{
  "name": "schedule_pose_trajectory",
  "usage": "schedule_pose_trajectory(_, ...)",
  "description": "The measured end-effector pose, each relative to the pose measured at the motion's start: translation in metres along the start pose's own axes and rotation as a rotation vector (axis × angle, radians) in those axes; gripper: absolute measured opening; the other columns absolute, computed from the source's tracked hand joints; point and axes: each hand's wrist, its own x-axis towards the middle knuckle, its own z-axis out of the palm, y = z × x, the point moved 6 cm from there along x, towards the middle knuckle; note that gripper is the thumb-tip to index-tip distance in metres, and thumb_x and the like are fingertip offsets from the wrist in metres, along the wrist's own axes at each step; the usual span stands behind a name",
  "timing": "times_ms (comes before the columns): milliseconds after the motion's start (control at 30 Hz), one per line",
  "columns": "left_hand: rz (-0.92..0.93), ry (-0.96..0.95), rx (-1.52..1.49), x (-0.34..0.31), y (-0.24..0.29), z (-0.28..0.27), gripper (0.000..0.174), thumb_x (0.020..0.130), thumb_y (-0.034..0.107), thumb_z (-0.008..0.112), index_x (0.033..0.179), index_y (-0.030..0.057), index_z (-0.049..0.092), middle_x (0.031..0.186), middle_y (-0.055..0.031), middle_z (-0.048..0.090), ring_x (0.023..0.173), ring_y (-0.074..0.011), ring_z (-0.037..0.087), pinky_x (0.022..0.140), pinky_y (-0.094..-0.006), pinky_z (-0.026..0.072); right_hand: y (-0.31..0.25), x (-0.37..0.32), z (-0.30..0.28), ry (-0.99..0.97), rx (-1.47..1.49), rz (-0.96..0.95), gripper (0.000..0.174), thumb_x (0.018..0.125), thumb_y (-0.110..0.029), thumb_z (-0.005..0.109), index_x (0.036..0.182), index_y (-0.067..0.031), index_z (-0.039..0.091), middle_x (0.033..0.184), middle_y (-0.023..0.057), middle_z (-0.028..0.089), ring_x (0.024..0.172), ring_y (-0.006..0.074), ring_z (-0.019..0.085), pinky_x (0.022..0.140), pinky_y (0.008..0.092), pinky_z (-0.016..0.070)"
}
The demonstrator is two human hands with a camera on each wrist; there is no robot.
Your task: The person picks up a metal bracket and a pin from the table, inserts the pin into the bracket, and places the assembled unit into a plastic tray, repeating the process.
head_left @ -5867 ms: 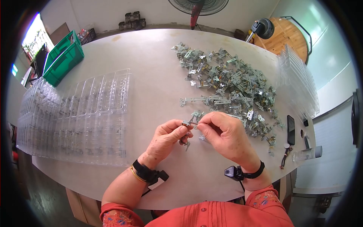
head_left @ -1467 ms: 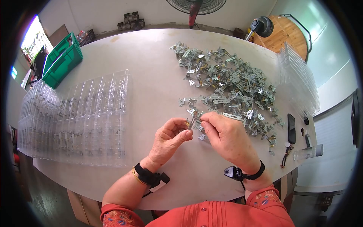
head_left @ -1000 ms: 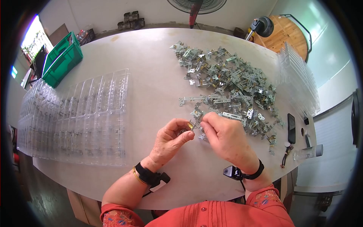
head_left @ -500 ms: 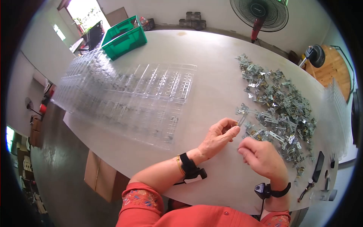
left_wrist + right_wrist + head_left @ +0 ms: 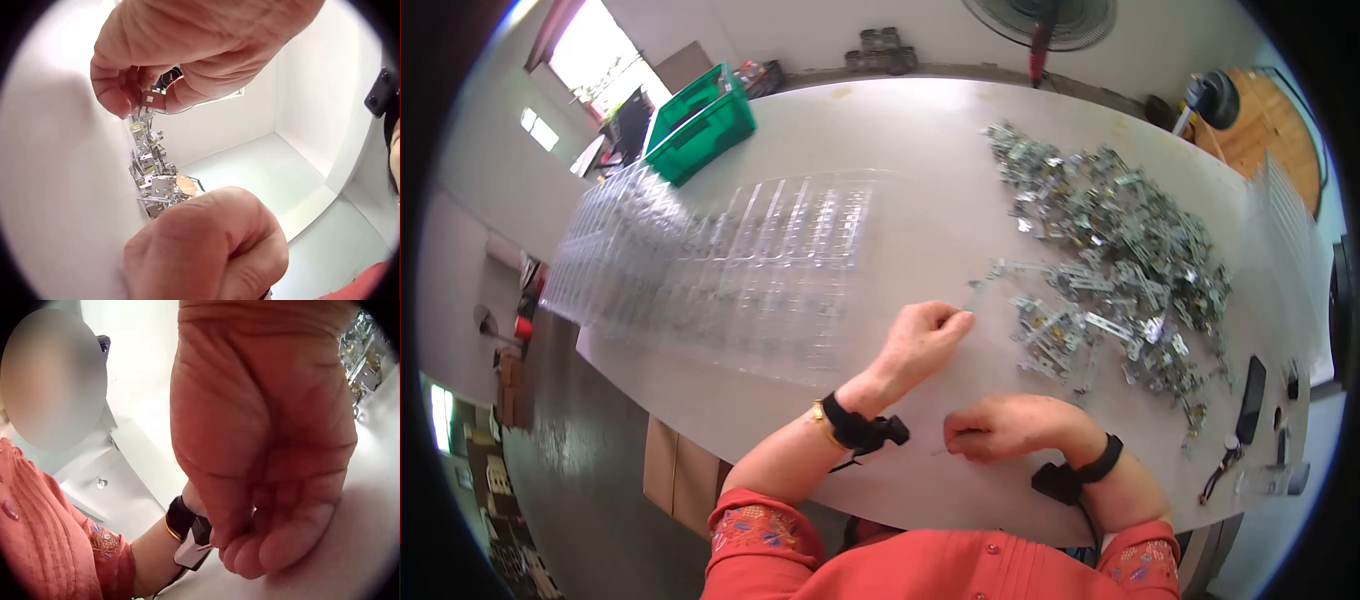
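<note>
The left hand [image 5: 920, 342] is above the table, left of a heap of small metal hardware parts [image 5: 1120, 240]. Its thumb and fingers pinch a flat metal part [image 5: 976, 290]. In the left wrist view, the left hand [image 5: 194, 44] has a reddish-brown-looking face of a part [image 5: 153, 99] between its fingertips. Nearer the body, the right hand [image 5: 1005, 428] is curled, with a thin piece [image 5: 940, 452] at its fingertips. A thin reddish tip [image 5: 205, 547] sticks out from the right hand [image 5: 262, 444] in the right wrist view; the rest is hidden.
Clear plastic compartment trays [image 5: 800, 300] lie at the left, a green crate [image 5: 705, 125] behind them. More clear trays [image 5: 1285, 270] stand at the far right. A phone [image 5: 1251, 400], a corded item [image 5: 1222, 472] and a clear bottle [image 5: 1270, 480] are near the right edge.
The head view has swung left. The hands, earlier together on small parts, are now apart: the right hand has come back toward the body, and the left remains by the heap.
</note>
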Motion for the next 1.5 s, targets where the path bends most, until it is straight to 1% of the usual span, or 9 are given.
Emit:
schedule_pose_trajectory(400, -0.087, 0.143, 0.308, -0.009, 0.015, -0.017, 0.03, 0.094, 0.024, 0.067, 0.093, -0.0051, 0.064, 0.074, -0.0094, 0.065, 0.066, -0.0156, 0.065, 0.063, -0.0309, 0.0566, 0.014, 0.0, 0.002, -0.051, 0.196, -0.044, 0.024, 0.101, -0.028, 0.059, 0.1, -0.005, 0.066, 0.08, 0.0044, 0.07, 0.071, 0.0155, 0.067, 0.066, 0.0316, 0.0528)
schedule_pose_trajectory(467, 0.186, 0.188, 0.743, -0.005, 0.024, -0.017, 0.029, 0.092, 0.023, 0.063, 0.092, -0.0067, 0.063, 0.068, -0.0201, 0.064, 0.063, -0.03, 0.067, 0.066, -0.0398, 0.0575, 0.019, 0.004, 0.004, -0.049, 0.238, -0.068, 0.024, 0.101, -0.027, 0.059, 0.1, -0.0041, 0.066, 0.08, 0.0041, 0.07, 0.071, 0.015, 0.067, 0.066, 0.0311, 0.0531)
schedule_pose_trajectory(600, 0.146, 0.24, 0.946, 0.0, 0.031, -0.015, 0.03, 0.09, 0.023, 0.059, 0.087, -0.0069, 0.062, 0.069, -0.0278, 0.062, 0.071, -0.0428, 0.067, 0.07, -0.0488, 0.0558, 0.029, 0.012, 0.008, -0.059, 0.242, -0.128, 0.023, 0.102, -0.025, 0.06, 0.101, -0.0025, 0.066, 0.081, 0.0037, 0.07, 0.071, 0.0128, 0.067, 0.065, 0.0303, 0.054)
schedule_pose_trajectory(667, 0.105, 0.11, 1.045, 0.005, 0.029, -0.011, 0.032, 0.09, 0.023, 0.056, 0.082, -0.0064, 0.062, 0.074, -0.0295, 0.065, 0.076, -0.0465, 0.068, 0.072, -0.0529, 0.0544, 0.022, 0.01, 0.006, -0.062, 0.216, -0.122, 0.023, 0.102, -0.025, 0.059, 0.101, -0.0026, 0.066, 0.082, 0.0042, 0.071, 0.071, 0.0132, 0.068, 0.065, 0.0299, 0.0544)
schedule_pose_trajectory(1200, 0.195, 0.209, 0.805, -0.016, 0.053, -0.042, 0.025, 0.088, 0.019, 0.063, 0.083, -0.0052, 0.063, 0.079, -0.0259, 0.067, 0.078, -0.0416, 0.069, 0.072, -0.0467, 0.0538, 0.018, 0.003, 0.003, -0.012, 0.277, 0.007, 0.022, 0.102, -0.024, 0.06, 0.102, -0.0028, 0.067, 0.079, 0.0028, 0.07, 0.069, 0.0115, 0.067, 0.066, 0.0274, 0.0549)
schedule_pose_trajectory(1333, 0.241, 0.367, 0.727, -0.042, 0.086, -0.096, 0.024, 0.089, 0.02, 0.067, 0.088, -0.0042, 0.069, 0.08, -0.0212, 0.069, 0.073, -0.0328, 0.07, 0.069, -0.0401, 0.0542, 0.02, 0.002, 0.004, 0.0, 0.303, 0.004, 0.021, 0.102, -0.023, 0.061, 0.101, -0.0037, 0.068, 0.079, 0.0021, 0.07, 0.069, 0.0108, 0.067, 0.066, 0.027, 0.0551)
schedule_pose_trajectory(1433, 0.258, 0.524, 0.629, -0.05, 0.084, -0.162, 0.02, 0.089, 0.015, 0.067, 0.088, -0.0054, 0.069, 0.068, -0.0134, 0.067, 0.059, -0.016, 0.066, 0.055, -0.0327, 0.0516, 0.023, 0.004, 0.004, 0.007, 0.328, 0.014, 0.02, 0.101, -0.023, 0.061, 0.102, -0.0043, 0.069, 0.08, 0.0017, 0.07, 0.07, 0.0101, 0.067, 0.067, 0.0267, 0.0552)
schedule_pose_trajectory(1467, 0.203, 0.571, 0.649, -0.05, 0.079, -0.188, 0.022, 0.086, 0.016, 0.067, 0.087, -0.0064, 0.068, 0.074, -0.0239, 0.068, 0.068, -0.0281, 0.07, 0.064, -0.0402, 0.0538, 0.026, 0.004, 0.006, 0.002, 0.352, 0.022, 0.02, 0.101, -0.023, 0.061, 0.102, -0.0042, 0.069, 0.08, 0.0018, 0.07, 0.07, 0.0099, 0.067, 0.067, 0.0266, 0.0552)
schedule_pose_trajectory(1500, 0.164, 0.609, 0.659, -0.049, 0.072, -0.215, 0.022, 0.086, 0.015, 0.067, 0.083, -0.0064, 0.067, 0.07, -0.021, 0.068, 0.061, -0.0258, 0.068, 0.058, -0.0387, 0.0534, 0.028, 0.005, 0.007, -0.004, 0.376, 0.032, 0.02, 0.101, -0.023, 0.061, 0.103, -0.0041, 0.069, 0.079, 0.0019, 0.07, 0.071, 0.0097, 0.067, 0.067, 0.0264, 0.0551)
